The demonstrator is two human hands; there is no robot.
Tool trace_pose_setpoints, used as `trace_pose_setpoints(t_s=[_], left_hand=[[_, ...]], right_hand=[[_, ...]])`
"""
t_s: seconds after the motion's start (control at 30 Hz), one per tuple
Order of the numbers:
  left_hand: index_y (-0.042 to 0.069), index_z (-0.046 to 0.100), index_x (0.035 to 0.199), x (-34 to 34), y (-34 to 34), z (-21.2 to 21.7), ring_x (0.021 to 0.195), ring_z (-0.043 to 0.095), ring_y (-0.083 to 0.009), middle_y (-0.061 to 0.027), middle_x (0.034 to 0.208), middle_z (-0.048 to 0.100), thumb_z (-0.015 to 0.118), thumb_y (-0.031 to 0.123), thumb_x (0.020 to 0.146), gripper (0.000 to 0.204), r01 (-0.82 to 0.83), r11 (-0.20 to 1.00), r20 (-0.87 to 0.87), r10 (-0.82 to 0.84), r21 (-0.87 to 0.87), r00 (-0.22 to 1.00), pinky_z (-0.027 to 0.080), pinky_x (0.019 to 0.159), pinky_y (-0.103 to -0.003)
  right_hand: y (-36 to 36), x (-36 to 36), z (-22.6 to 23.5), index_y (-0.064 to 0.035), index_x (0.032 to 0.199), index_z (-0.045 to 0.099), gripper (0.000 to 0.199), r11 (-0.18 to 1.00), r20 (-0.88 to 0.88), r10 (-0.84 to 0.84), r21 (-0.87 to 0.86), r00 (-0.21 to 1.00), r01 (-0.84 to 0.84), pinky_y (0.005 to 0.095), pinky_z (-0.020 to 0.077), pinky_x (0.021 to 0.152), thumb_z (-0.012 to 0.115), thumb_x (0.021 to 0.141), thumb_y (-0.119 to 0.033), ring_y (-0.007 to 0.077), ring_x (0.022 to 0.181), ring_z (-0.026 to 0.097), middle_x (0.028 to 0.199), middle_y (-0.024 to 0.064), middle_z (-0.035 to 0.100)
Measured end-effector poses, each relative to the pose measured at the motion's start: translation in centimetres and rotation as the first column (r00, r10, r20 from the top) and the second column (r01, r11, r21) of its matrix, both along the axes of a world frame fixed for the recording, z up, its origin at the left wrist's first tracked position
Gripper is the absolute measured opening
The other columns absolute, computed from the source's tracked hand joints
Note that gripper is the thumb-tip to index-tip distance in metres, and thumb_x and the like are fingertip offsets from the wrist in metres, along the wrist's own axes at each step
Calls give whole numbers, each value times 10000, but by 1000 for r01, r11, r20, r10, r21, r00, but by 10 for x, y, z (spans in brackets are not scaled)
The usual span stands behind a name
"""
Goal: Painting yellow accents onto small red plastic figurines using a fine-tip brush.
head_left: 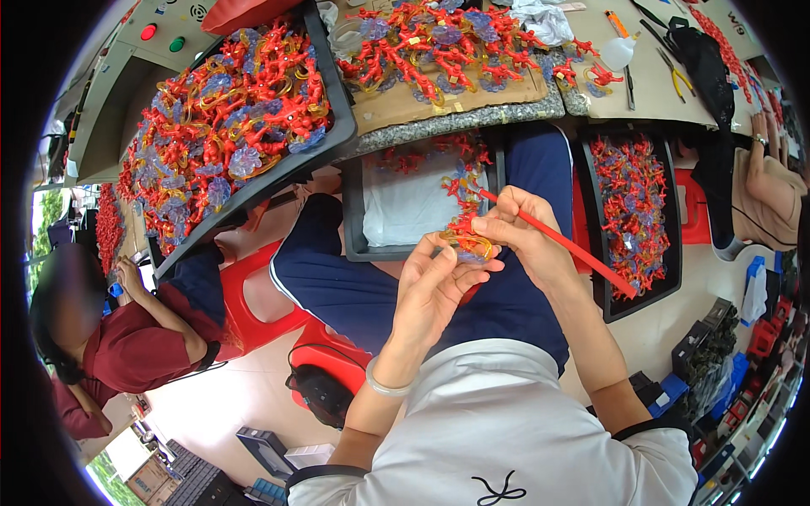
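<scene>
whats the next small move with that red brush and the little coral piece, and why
Probably a short stroke of the thin red brush across the small red coral ornament. The right hand pinches the brush near its tip, which sits right at the ornament's upper edge, while the left hand steadies the piece from below over the lap, above the black tray.

Pliers [677, 78] lay on the worktop's right end; red stool [245, 308] stood left; co-worker's sleeve [126, 354] at far left.
</scene>
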State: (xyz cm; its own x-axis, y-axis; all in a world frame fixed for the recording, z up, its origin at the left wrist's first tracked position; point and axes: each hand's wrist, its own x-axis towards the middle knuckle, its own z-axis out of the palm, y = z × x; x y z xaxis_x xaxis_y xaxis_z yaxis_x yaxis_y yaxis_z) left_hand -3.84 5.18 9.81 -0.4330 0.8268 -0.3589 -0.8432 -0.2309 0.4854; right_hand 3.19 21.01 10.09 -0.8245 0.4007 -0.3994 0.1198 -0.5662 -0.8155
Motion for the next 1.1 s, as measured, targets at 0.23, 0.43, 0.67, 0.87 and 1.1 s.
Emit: trace_pose_setpoints(t_s=[0.23,0.43,0.67,0.87,1.1], left_hand=[[-44,426,1194,-4,-1,2,957,658,-329,-293,1102,601,478,154,975,300,17,1000,153,-20,25,988,557,798,-310],[-72,433,1246,-4,-3,-4,963,655,-324,-280,1113,603,477,140,959,359,-1,994,228,-25,112,973,551,805,-298],[-61,453,1212,-4,-2,-3,743,540,-226,-200,959,595,443,138,937,340,-95,989,563,17,109,826,462,628,-244],[-36,441,1191,-3,0,-3,656,450,-189,-182,907,548,384,148,952,306,-75,968,643,-101,240,760,402,539,-230],[-7,422,1161,0,9,-1,644,486,-214,-188,844,536,339,106,919,280,1,988,516,-82,156,853,394,507,-234]], right_hand=[[-3,-2,2,-169,644,345,429,987,69,-19,-159,997,30,216,439,515,734,777,-44,79,571,549,652,4,530],[-6,-1,4,-166,640,339,428,969,111,-19,-244,994,46,241,470,519,724,787,-51,112,574,577,677,36,573],[-12,-4,8,-97,809,354,368,972,-128,-19,231,992,48,263,510,687,711,808,-6,126,767,617,868,100,649],[-5,-1,-4,-104,827,306,394,916,-330,113,399,937,30,284,494,765,676,825,31,114,877,580,953,135,655],[-20,0,-3,-93,826,296,353,981,-313,-53,159,948,108,275,520,751,576,844,121,141,809,610,849,158,630]])
